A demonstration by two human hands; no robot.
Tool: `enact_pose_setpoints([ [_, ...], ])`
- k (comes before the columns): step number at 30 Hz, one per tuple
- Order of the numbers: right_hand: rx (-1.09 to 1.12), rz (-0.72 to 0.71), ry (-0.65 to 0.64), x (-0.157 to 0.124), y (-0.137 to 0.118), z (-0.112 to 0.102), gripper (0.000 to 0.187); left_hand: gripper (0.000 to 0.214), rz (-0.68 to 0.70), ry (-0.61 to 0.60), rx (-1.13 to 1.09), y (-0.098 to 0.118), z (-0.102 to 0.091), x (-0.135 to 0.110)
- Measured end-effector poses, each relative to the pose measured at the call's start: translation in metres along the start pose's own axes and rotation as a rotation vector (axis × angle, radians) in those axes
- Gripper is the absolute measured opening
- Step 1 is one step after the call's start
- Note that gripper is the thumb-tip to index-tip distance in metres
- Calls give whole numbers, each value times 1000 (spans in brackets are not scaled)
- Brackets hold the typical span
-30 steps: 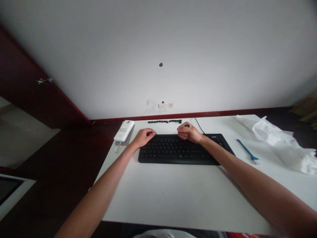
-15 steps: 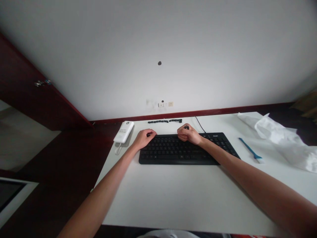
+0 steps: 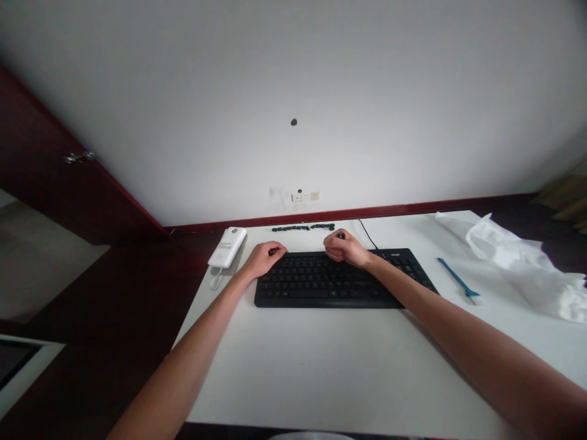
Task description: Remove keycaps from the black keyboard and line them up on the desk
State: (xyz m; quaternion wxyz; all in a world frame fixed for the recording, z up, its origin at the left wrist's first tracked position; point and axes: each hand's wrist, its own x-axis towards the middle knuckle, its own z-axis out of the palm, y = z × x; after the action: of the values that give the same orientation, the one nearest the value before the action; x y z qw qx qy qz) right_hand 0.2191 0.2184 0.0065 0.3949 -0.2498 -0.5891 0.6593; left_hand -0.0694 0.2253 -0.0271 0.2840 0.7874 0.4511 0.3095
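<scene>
A black keyboard (image 3: 302, 302) lies on the white table. My left hand (image 3: 263, 258) is curled round its far left corner, thumb and fingers closed with a dark bit showing between them. Over the upper middle keys is my right hand (image 3: 345, 248), closed in a fist round a small dark object (image 3: 341, 235) whose end pokes out at the top. What kind of thing it is stays hidden in the fist. Behind the keyboard, several loose black keycaps (image 3: 293, 228) lie in a row.
A white power bank (image 3: 228, 247) with a short cable rests at the table's left edge. On the right are a blue-handled brush (image 3: 458, 278) and a crumpled white plastic bag (image 3: 513, 256). The keyboard's cord (image 3: 367, 232) runs back towards the wall (image 3: 367, 122).
The view has shifted slightly, so everything sits a little lower and further left. Both hands hold nearly the same places at the keyboard.
</scene>
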Motion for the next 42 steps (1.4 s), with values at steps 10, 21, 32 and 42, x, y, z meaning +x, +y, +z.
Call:
enact_pose_setpoints([
  [10, -914, -330, 668, -3, -19, -49, 40, 27, -11, -4, -22, 3, -1, -1],
  [21, -1419, 72, 355, -2, 7, -73, 40, 26, 9, 8, -16, 5, -1, -2],
  [32, -1462, 161, 300, -3, 3, -71, 39, 28, 17, 4, -2, 6, -1, -3],
  [42, -1429, 90, 394, -2, 4, -74, 31, 30, 6, 0, -4, 4, -1, -2],
])
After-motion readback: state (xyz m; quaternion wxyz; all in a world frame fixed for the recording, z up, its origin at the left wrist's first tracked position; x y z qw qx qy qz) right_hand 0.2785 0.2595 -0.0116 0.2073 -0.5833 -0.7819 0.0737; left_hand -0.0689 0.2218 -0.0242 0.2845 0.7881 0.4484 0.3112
